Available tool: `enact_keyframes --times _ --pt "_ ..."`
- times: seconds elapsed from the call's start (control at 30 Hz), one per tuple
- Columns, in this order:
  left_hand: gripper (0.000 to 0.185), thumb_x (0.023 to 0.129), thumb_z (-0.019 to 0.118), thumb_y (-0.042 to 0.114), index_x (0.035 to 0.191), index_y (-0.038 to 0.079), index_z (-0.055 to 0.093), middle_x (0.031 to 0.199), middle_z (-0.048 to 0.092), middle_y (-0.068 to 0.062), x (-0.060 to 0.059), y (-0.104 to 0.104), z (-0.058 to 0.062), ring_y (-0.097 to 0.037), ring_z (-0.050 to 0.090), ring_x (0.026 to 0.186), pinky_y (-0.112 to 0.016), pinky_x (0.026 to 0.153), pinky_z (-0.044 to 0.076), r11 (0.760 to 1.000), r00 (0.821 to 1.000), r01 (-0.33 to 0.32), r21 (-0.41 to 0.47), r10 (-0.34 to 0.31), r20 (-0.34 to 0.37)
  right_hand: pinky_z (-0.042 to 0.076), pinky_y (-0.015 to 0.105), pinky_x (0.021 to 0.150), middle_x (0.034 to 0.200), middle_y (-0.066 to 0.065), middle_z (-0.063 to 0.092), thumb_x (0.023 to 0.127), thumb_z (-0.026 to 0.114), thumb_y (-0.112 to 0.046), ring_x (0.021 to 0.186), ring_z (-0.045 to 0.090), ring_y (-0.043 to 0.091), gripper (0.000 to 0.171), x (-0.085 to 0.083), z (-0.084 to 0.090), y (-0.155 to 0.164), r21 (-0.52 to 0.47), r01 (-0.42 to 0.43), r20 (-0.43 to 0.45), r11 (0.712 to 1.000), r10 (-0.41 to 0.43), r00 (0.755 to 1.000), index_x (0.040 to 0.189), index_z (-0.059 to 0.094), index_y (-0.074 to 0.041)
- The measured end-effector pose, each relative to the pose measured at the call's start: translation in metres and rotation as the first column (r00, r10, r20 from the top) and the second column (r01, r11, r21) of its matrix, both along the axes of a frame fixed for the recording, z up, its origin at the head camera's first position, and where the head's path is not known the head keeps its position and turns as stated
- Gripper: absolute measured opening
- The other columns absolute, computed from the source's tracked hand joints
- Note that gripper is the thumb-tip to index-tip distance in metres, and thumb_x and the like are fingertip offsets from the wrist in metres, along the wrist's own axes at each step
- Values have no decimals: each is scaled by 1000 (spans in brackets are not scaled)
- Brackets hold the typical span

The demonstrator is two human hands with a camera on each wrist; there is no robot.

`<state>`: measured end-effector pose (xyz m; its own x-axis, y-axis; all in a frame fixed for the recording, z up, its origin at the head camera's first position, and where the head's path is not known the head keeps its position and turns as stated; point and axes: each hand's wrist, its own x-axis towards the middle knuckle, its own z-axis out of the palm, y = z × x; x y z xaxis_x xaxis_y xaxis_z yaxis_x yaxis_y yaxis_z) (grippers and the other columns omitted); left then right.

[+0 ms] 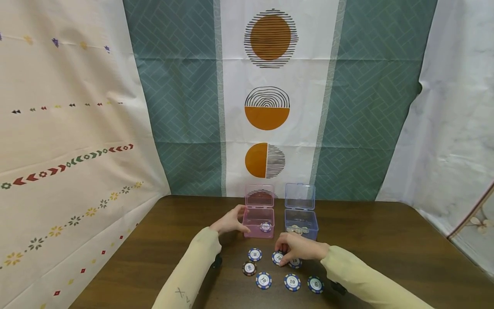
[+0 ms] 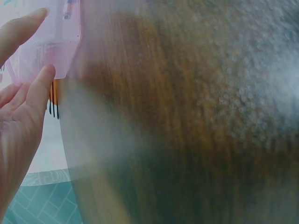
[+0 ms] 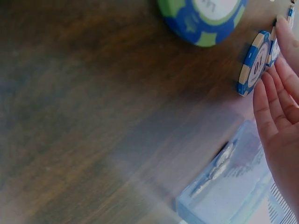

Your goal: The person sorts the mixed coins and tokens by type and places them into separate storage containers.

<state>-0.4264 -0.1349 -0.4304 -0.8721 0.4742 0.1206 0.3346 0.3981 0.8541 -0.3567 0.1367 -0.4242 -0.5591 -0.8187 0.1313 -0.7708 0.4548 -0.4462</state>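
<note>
The left hand (image 1: 230, 222), fingers relaxed and apart, is touching the pink box (image 1: 259, 223) near the worktop's (image 1: 386, 249) far edge. The right hand (image 1: 295, 247) is pinching a blue poker chip (image 1: 277, 257), just before the blue box (image 1: 301, 224).

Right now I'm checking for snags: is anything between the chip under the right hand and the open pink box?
Nothing visible blocks it. The right hand touches a blue-and-white round poker chip, and bare brown wooden table lies between it and the clear pink plastic box, lid up, steadied by the left hand.
</note>
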Motion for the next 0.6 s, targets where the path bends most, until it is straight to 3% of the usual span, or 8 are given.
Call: enact_keyframes --times 0.4,0.6 --pt "77 68 78 7 129 -2 33 130 41 -20 5 1 3 -35 37 120 -47 94 32 999 1000 -23 -24 22 -19 44 20 60 80 -10 54 72 76 -19 68 50 3 26 0 1 -7 22 41 50 999 -42 998 92 63 -8" --pt "76 68 78 7 129 -2 33 129 41 -20 9 2 5 -35 37 119 -49 93 33 1000 1000 -26 -11 26 -12 44 18 58 80 -10 55 71 77 -20 66 50 1 27 1 -1 -8 9 28 -3 1000 -28 1000 91 63 -8"
